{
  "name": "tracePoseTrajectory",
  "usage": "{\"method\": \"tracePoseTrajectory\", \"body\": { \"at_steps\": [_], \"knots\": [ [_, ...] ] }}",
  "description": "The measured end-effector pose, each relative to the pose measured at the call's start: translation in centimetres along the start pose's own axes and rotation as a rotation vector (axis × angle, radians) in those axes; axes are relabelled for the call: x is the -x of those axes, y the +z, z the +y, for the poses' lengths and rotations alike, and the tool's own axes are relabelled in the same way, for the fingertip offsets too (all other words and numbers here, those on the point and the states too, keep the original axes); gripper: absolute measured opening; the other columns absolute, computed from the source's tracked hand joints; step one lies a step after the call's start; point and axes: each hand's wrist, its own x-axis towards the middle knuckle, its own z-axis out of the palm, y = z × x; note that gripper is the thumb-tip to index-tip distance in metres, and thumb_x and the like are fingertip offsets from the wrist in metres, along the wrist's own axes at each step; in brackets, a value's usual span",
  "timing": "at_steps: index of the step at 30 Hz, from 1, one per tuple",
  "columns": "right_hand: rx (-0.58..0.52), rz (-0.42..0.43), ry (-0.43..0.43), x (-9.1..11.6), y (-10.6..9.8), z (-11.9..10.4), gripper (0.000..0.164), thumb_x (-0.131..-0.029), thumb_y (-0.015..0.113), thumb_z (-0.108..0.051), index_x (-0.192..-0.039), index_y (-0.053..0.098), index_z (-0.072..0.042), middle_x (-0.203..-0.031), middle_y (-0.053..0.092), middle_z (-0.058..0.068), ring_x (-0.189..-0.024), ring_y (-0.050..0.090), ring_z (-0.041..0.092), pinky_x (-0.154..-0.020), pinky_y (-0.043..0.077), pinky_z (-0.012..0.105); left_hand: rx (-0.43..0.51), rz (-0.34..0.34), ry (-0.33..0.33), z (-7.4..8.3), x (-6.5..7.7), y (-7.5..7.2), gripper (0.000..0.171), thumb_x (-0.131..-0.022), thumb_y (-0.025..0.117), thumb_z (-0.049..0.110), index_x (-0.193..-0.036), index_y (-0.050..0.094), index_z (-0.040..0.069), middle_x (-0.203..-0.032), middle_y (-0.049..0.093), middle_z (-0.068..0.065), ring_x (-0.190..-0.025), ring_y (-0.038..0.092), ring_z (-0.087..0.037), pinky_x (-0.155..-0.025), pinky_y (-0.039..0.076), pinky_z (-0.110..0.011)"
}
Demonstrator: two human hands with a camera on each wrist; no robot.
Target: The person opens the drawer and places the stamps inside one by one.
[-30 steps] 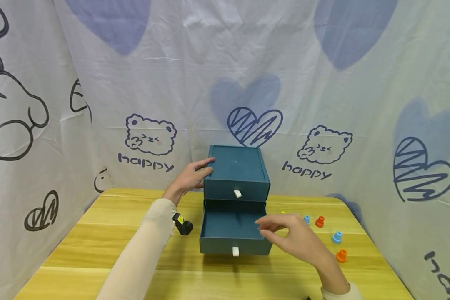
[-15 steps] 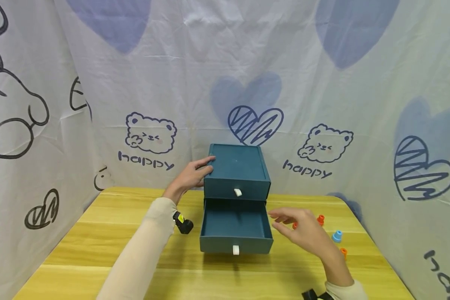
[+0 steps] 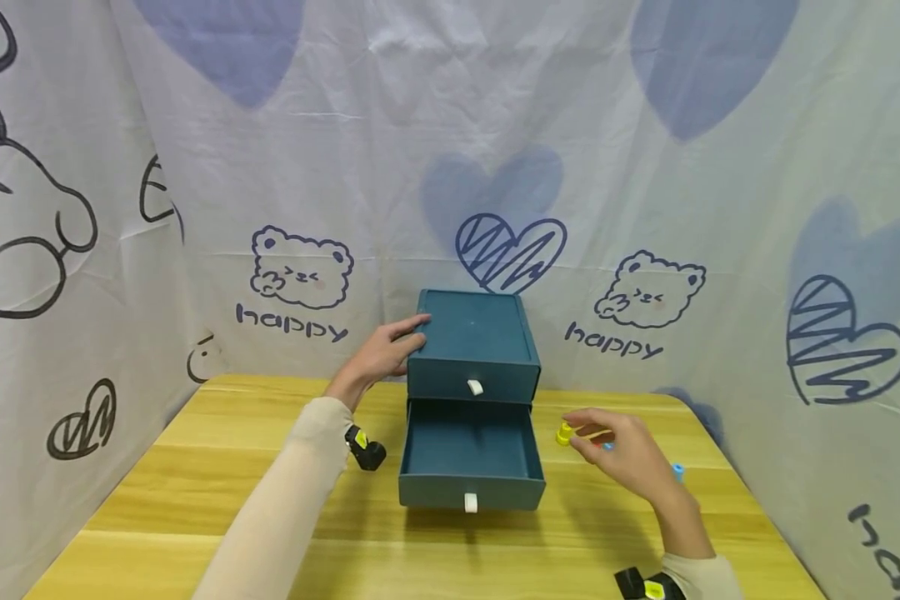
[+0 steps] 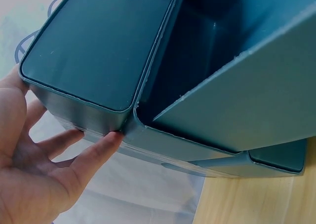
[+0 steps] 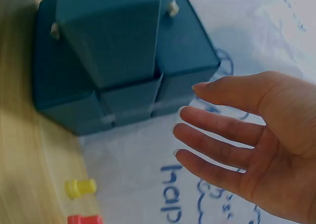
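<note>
A dark teal drawer cabinet (image 3: 474, 329) stands on the table, its middle drawer (image 3: 472, 446) pulled out. My left hand (image 3: 378, 354) rests against the cabinet's left side near the top; in the left wrist view its fingers (image 4: 94, 157) are spread and touch the side wall. To the right of the drawer, my right hand (image 3: 622, 446) hovers over the table, fingers loosely extended and holding nothing, as the right wrist view confirms. A yellow stepped peg (image 3: 564, 434) stands just beyond its fingertips. A red peg (image 5: 85, 219) sits beside the yellow one.
Blue pegs, one of them (image 3: 677, 472) right of my hand, stand on the wooden table (image 3: 270, 450); the right hand and forearm partly hide this area. White pull tabs (image 3: 471, 502) stick out from the drawer fronts. A printed cloth (image 3: 390, 167) hangs behind and at both sides.
My right hand has moved right from over the open drawer to above the pegs, uncovering the yellow peg and covering others. The left hand and cabinet have stayed put.
</note>
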Motion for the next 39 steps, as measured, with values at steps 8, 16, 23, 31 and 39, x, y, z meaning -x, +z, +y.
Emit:
{"method": "tracePoseTrajectory", "body": {
  "at_steps": [8, 16, 23, 31, 39],
  "knots": [
    [-0.009, 0.024, 0.052, -0.5, 0.2, 3.4, 0.028, -0.091, 0.076, -0.003, -0.119, 0.075, -0.006, -0.117, 0.077, 0.013, -0.097, 0.075, 0.028, -0.078, 0.064, 0.033, -0.006, 0.003, -0.008, -0.1, 0.0, -0.1, 0.052, -0.109, 0.052, 0.036, -0.159, 0.041, 0.033, -0.173, 0.023, -0.008, -0.147, 0.046, -0.037, -0.112, 0.048, -0.057],
    [-0.021, 0.040, 0.106, -0.6, 1.0, 6.1, 0.029, -0.092, 0.073, -0.001, -0.121, 0.074, -0.003, -0.118, 0.075, 0.019, -0.107, 0.072, 0.040, -0.083, 0.064, 0.041, 0.000, 0.006, -0.005, -0.2, 0.1, -0.1, 0.052, -0.109, 0.052, 0.036, -0.159, 0.041, 0.033, -0.173, 0.023, -0.007, -0.149, 0.044, -0.036, -0.113, 0.047, -0.058],
    [0.005, 0.053, 0.173, -0.5, 2.2, 8.6, 0.032, -0.093, 0.071, 0.000, -0.125, 0.071, 0.000, -0.125, 0.072, 0.023, -0.115, 0.068, 0.043, -0.090, 0.062, 0.048, -0.005, 0.003, -0.001, -0.1, 0.1, 0.0, 0.052, -0.109, 0.051, 0.035, -0.160, 0.040, 0.032, -0.173, 0.023, -0.009, -0.149, 0.043, -0.038, -0.113, 0.047, -0.059],
    [0.025, 0.025, 0.218, -0.2, 3.2, 10.2, 0.039, -0.093, 0.070, 0.000, -0.132, 0.065, 0.003, -0.130, 0.068, 0.027, -0.116, 0.066, 0.048, -0.095, 0.058, 0.057, -0.003, 0.002, 0.003, -0.2, 0.1, -0.1, 0.052, -0.109, 0.051, 0.035, -0.160, 0.040, 0.031, -0.173, 0.022, -0.010, -0.149, 0.043, -0.038, -0.113, 0.047, -0.058],
    [0.008, -0.033, 0.277, -0.2, 3.7, 11.0, 0.041, -0.091, 0.071, 0.002, -0.131, 0.065, 0.004, -0.122, 0.070, 0.026, -0.108, 0.070, 0.040, -0.088, 0.061, 0.049, 0.006, -0.001, 0.007, -0.2, 0.0, 0.0, 0.052, -0.109, 0.051, 0.035, -0.160, 0.040, 0.031, -0.173, 0.022, -0.009, -0.148, 0.044, -0.038, -0.113, 0.047, -0.058]
  ]
}}
